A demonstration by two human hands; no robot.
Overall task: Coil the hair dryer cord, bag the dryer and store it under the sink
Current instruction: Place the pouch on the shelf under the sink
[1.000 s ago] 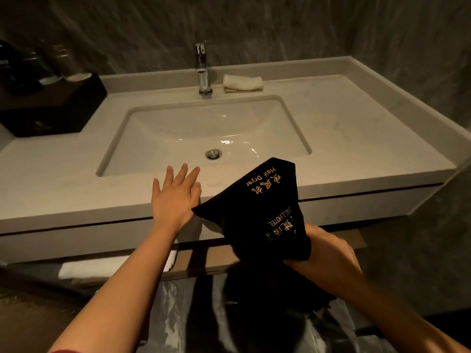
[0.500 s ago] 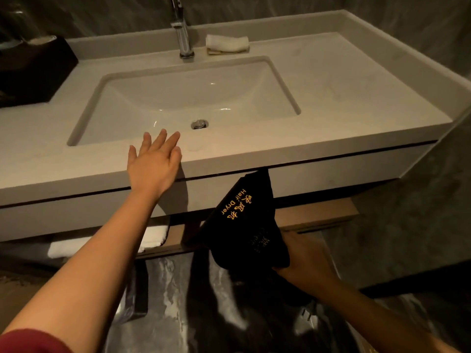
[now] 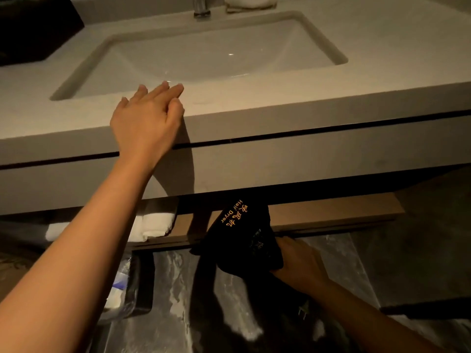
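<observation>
A black hair dryer bag (image 3: 244, 233) with gold lettering hangs below the vanity's front edge, just in front of the wooden shelf (image 3: 331, 212) under the sink. My right hand (image 3: 298, 263) grips its lower end from the right; the dryer inside is hidden. A plug (image 3: 303, 310) shows below my right wrist. My left hand (image 3: 147, 118) rests flat, fingers spread, on the pale countertop (image 3: 280, 95) at the front rim of the sink basin (image 3: 204, 54).
Folded white towels (image 3: 153, 224) lie on the shelf's left part. A dark bin (image 3: 137, 284) with a plastic liner stands on the glossy marble floor below. A black tray (image 3: 33, 29) sits at the counter's back left, a faucet (image 3: 201, 6) and rolled cloth (image 3: 249, 2) behind the basin.
My right hand has lowered the bag from counter height to the shelf opening under the sink. The view has dropped and moved closer. My left hand stays on the counter edge.
</observation>
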